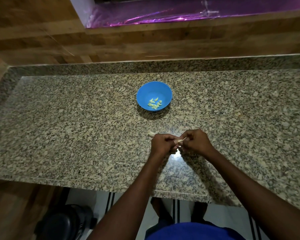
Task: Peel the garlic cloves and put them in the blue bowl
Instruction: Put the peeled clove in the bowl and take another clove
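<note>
Both hands, left hand (163, 143) and right hand (194, 142), pinch one garlic clove (180, 140) at lower centre; judged best practice: peel skin fully before reaching the blue bowl (154, 95).

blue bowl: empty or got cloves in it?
Not empty. The upright blue bowl holds a small pile of peeled cloves at its bottom, far from full.
</note>
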Available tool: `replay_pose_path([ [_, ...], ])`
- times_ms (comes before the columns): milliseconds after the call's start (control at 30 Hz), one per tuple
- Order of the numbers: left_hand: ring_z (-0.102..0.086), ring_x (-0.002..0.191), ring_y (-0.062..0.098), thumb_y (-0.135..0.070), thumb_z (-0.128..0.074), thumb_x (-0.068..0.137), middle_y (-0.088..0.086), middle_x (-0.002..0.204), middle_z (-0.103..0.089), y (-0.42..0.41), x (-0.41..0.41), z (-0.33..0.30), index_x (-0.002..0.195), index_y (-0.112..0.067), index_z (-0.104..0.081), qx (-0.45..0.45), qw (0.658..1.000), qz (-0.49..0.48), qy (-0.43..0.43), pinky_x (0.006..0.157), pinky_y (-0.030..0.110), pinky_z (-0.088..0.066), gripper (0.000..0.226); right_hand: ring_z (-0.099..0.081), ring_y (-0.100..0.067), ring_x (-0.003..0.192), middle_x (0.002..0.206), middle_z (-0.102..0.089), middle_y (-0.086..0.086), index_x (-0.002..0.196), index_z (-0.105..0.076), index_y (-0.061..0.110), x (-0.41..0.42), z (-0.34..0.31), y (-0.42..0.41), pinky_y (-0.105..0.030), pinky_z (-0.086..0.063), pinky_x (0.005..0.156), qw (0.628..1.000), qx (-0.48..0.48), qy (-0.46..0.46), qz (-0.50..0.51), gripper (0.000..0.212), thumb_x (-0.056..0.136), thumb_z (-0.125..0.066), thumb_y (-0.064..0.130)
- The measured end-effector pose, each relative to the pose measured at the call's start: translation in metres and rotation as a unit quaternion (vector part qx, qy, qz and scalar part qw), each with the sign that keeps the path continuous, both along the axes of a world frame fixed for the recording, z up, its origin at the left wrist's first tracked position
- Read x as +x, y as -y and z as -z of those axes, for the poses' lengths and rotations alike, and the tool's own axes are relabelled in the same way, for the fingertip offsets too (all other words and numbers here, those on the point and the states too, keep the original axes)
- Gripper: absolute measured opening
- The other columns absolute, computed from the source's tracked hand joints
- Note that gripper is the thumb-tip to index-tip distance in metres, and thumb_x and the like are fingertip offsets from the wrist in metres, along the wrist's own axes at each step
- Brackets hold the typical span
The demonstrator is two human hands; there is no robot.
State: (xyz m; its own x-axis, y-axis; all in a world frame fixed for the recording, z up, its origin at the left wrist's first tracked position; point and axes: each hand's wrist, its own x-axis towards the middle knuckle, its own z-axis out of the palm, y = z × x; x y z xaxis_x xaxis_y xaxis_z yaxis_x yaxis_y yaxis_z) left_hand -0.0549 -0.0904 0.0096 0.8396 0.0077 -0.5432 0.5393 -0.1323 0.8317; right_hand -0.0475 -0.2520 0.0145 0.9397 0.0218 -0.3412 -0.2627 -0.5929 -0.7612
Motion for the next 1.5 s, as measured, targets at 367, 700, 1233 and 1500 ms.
replay_pose_path([
  [367, -0.067, 0.074, 0.023, -0.016, -0.059, 0.089, 0.004, 0.082, -0.075, 0.002, -0.012, 0.012, 0.09, -0.018, -0.076, 0.31, 0.938, 0.061, 0.145, 0.064, 0.029, -0.047, 0.017, -0.068, -0.023, 0.066, 0.065, -0.072, -0.009, 0.063, -0.074, 0.008, 0.012, 0.007, 0.005, -0.028, -0.051, 0.058, 0.985, -0.156, -0.025, -0.065, 0.011, 0.072, -0.068, 0.008],
  [700, -0.068, 0.083, 0.027, -0.018, -0.058, 0.093, 0.006, 0.09, -0.075, -0.008, -0.018, 0.023, 0.1, -0.019, -0.074, 0.343, 0.917, 0.101, 0.179, 0.069, 0.036, -0.053, 0.018, -0.064, -0.032, 0.075, 0.07, -0.058, -0.011, 0.074, -0.068, 0.005, 0.025, 0.0, -0.022, -0.032, -0.051, 0.065, 0.944, -0.287, 0.001, -0.161, 0.015, 0.083, -0.068, 0.018],
  [1233, -0.063, 0.057, 0.017, 0.001, -0.065, 0.087, 0.014, 0.072, -0.071, 0.009, -0.02, 0.022, 0.094, -0.003, -0.076, 0.053, 0.994, 0.024, 0.091, 0.058, 0.03, -0.056, 0.014, -0.063, -0.004, 0.05, 0.058, -0.071, -0.001, 0.064, -0.079, 0.014, -0.008, 0.012, -0.007, -0.01, -0.043, 0.045, 0.995, -0.065, -0.049, 0.051, 0.016, 0.08, -0.075, 0.012],
  [1500, -0.058, 0.052, 0.019, -0.001, -0.075, 0.084, 0.017, 0.068, -0.068, 0.013, -0.009, 0.023, 0.084, 0.003, -0.075, 0.011, 0.999, 0.007, 0.041, 0.056, 0.029, -0.053, 0.003, -0.072, -0.035, 0.059, 0.067, -0.071, -0.026, 0.075, -0.071, -0.011, 0.001, -0.01, 0.001, -0.042, -0.06, 0.054, 0.971, 0.098, -0.189, 0.11, 0.013, 0.086, -0.068, -0.006],
])
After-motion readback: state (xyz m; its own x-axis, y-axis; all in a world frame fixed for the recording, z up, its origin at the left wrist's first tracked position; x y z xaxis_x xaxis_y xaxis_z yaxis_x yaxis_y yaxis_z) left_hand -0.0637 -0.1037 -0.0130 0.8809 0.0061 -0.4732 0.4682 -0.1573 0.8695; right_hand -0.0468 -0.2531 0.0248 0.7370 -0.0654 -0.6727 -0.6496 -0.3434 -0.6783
